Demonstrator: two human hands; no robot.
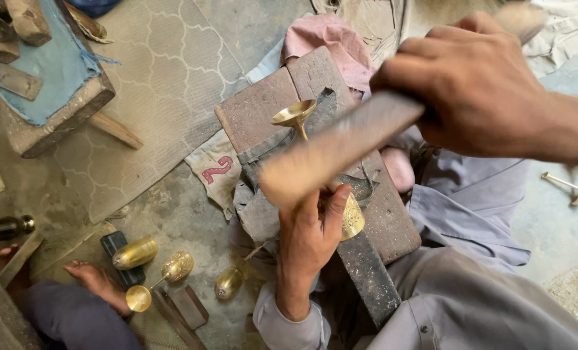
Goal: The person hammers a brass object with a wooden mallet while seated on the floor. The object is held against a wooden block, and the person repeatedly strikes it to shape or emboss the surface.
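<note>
The left hand point(312, 230) is clamped around the cup of a brass goblet point(321, 168), which lies tilted on a dark wooden block point(263, 107); the goblet's round foot points away from the person, toward the far end of the block, and its engraved cup sits at the near end under the thumb. The right hand point(477, 81) is closed tight on a flat wooden mallet point(337, 146), held just above the goblet stem; the mallet's free end is blurred. Grey cloth point(253, 159) is wrapped over the block beneath the goblet, and a pink cloth point(331, 35) lies at the block's far end. Left of the block, on the floor point(172, 214), lie a brass cup point(134, 253), a second goblet point(159, 279) on its side and a small brass bowl point(228, 283), all near another person's bare foot point(97, 282). Far left of the block stands a second block covered by blue cloth point(49, 71). Right of the block, a further brass piece point(577, 191) lies on the floor, well apart.
</note>
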